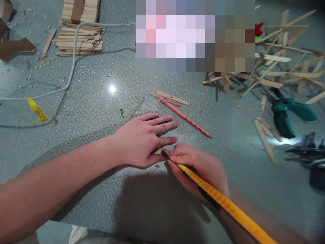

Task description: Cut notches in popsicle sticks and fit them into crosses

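My left hand [148,139] lies flat on the table with fingers stretched out. A small piece of pale wood [159,151] shows between its thumb and forefinger; the rest is hidden under the hand. My right hand [198,166] is closed around a long yellow-and-black utility knife [215,191]. Its narrow dark tip meets the wood beside my left thumb, and the yellow handle runs toward the bottom right. Just beyond my left fingers lie a pink pencil [186,118], two craft sticks [172,97] and a clear set square [130,105].
Bundled craft sticks [81,39] lie at the back left, crossed by a white cable [74,56] with a yellow tag [37,110]. Joined sticks [276,61] stand at the back right. Green-handled pliers [284,117] and loose sticks [265,139] lie below them. A pixelated patch covers the top middle.
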The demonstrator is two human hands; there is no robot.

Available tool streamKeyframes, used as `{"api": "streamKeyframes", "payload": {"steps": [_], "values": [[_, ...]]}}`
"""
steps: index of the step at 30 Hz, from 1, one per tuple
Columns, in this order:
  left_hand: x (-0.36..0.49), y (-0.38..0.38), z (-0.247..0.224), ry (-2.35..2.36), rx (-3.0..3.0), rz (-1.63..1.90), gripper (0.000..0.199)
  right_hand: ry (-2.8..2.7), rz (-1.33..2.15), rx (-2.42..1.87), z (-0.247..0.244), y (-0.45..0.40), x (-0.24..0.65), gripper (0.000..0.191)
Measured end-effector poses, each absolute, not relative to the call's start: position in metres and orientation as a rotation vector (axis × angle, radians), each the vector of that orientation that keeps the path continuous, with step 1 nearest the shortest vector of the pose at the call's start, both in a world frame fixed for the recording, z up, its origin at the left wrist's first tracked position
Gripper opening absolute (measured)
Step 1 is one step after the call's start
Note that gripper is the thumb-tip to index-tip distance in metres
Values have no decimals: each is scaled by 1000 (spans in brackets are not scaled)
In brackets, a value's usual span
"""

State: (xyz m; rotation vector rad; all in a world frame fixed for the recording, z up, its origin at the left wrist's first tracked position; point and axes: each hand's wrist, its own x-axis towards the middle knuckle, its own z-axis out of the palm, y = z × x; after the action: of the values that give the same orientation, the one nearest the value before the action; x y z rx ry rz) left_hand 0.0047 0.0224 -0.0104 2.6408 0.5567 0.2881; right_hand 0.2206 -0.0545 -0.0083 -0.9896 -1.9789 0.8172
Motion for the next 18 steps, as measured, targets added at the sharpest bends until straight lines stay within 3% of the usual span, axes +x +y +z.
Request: {"api": "streamKeyframes", "payload": {"steps": [8,11,14,18], "values": [[9,14,-10,636,2709,484,70,-1852,701,-1114,-8,-60,236,31],[4,18,-8,639,2616,529,57,-1797,674,-1195,-8,-62,239,25],[-2,25,-6,559,2560,450,28,-1735,664,-1293,-10,-64,242,19],[-5,29,-7,479,2626,478,23,-1675,644,-1348,-15,-69,248,13]]}}
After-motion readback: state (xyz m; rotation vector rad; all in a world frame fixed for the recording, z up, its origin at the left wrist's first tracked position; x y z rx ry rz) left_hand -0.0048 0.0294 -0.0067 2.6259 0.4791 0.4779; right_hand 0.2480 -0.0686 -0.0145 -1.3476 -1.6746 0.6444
